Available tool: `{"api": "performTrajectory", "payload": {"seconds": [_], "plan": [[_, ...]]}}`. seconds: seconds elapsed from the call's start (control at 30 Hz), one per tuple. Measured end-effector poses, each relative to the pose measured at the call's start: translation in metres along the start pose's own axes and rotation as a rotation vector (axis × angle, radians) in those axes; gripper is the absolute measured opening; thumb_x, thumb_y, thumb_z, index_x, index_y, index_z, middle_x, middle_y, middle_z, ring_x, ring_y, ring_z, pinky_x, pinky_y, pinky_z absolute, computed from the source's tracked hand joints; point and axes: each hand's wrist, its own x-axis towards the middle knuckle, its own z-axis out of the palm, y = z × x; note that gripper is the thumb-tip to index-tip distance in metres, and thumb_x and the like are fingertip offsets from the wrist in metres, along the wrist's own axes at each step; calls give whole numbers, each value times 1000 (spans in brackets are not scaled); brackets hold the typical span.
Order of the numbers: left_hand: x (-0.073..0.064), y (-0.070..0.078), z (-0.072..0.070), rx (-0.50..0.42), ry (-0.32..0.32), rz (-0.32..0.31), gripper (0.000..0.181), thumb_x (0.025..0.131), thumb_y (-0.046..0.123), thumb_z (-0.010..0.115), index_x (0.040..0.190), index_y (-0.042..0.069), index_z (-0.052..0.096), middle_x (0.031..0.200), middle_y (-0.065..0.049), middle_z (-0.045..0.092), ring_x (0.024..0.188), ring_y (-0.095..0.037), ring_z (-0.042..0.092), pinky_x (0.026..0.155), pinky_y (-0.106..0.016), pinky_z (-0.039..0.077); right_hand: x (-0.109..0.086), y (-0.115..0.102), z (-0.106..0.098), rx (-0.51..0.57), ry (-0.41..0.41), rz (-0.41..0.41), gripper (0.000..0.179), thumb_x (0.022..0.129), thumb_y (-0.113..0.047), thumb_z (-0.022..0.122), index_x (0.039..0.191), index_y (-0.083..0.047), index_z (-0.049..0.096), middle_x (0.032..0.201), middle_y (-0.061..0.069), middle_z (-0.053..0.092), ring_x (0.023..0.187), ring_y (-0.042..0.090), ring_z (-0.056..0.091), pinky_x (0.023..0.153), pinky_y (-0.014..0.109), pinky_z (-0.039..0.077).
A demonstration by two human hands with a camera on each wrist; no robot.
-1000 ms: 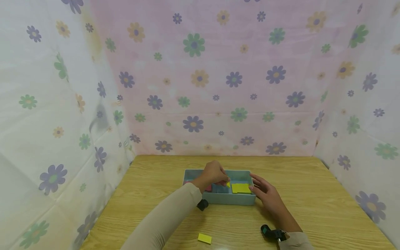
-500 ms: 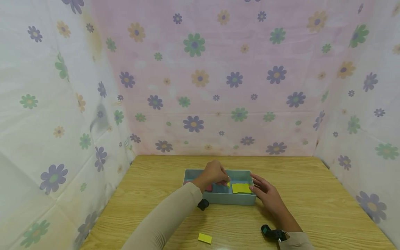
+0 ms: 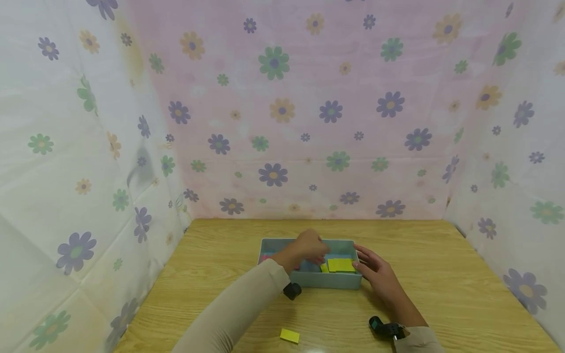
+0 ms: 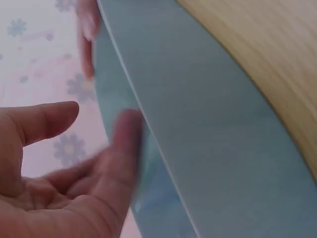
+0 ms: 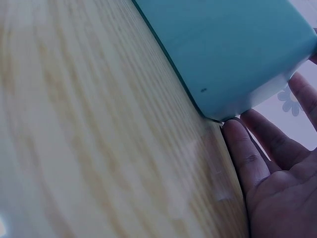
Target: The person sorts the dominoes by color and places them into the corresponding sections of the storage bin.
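Note:
A light blue-green box (image 3: 326, 281) stands on the table, its long side facing me. My left hand (image 3: 309, 246) reaches down into its middle. In the left wrist view that hand (image 4: 74, 193) has thumb and fingers spread apart with nothing between them. Just beneath it, a small yellow piece (image 3: 324, 268) leans at the left of flat yellow rectangles (image 3: 341, 265) in the box's right part. My right hand (image 3: 380, 278) rests against the box's right end; its fingers (image 5: 246, 153) lie straight along the wall in the right wrist view. Partly hidden by the left hand, pink pieces (image 3: 265, 257) lie inside at left.
One yellow rectangle (image 3: 289, 336) lies on the wooden table (image 3: 229, 235) near its front. Black wrist-worn cameras hang below both sleeves, the right camera (image 3: 383, 327) close over the tabletop. Flower-printed cloth (image 3: 309, 147) surrounds the table at the back and sides.
My left hand has let go of the small yellow piece, which now sits lower, beside the yellow rectangles. That hand has shifted slightly right. The right hand stays put.

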Motion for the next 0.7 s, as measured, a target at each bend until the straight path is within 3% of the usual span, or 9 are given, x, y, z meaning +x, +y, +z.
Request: {"api": "performTrajectory", "payload": {"seconds": [0.1, 0.2, 0.37, 0.43, 0.6, 0.7], "plan": [[1, 6, 8, -10, -40, -78, 58, 95, 25, 76, 140, -5, 56, 104, -14, 70, 79, -28, 72, 71, -42, 63, 0, -1, -1, 1, -2, -7, 59, 103, -41, 64, 158, -29, 44, 159, 18, 45, 143, 41, 49, 103, 36, 56], [2, 7, 14, -10, -70, -120, 72, 97, 30, 72, 156, 2, 41, 114, -17, 67, 77, -26, 66, 67, -40, 58, 0, -1, -2, 1, -11, -13, 59, 104, -40, 63, 158, -29, 43, 160, 18, 44, 143, 40, 49, 102, 35, 56], [2, 3, 19, -53, -87, -124, 70, 101, 30, 65, 159, 4, 35, 106, -20, 65, 69, -26, 57, 58, -36, 50, 0, -1, -1, 0, -14, -19, 59, 104, -39, 63, 158, -29, 43, 160, 19, 43, 142, 40, 48, 103, 38, 56], [2, 3, 19, -63, -76, -121, 68, 101, 29, 66, 157, 3, 38, 110, -18, 63, 72, -27, 58, 60, -36, 49, 0, -1, -1, -5, -10, -19, 59, 104, -40, 63, 158, -29, 43, 160, 19, 43, 142, 40, 49, 103, 39, 56], [2, 3, 18, -78, -60, -111, 67, 100, 27, 67, 156, 3, 41, 142, -15, 55, 93, -31, 62, 74, -43, 52, 1, 0, -2, -14, -6, -22, 58, 104, -40, 63, 158, -29, 44, 160, 19, 44, 142, 40, 49, 103, 40, 56], [3, 3, 19, -52, -61, -100, 67, 100, 28, 66, 157, 4, 40, 154, -13, 48, 92, -27, 61, 75, -43, 53, 1, 1, -2, -18, -6, -22, 58, 104, -40, 63, 158, -30, 44, 160, 19, 44, 142, 40, 49, 103, 41, 56]]}}
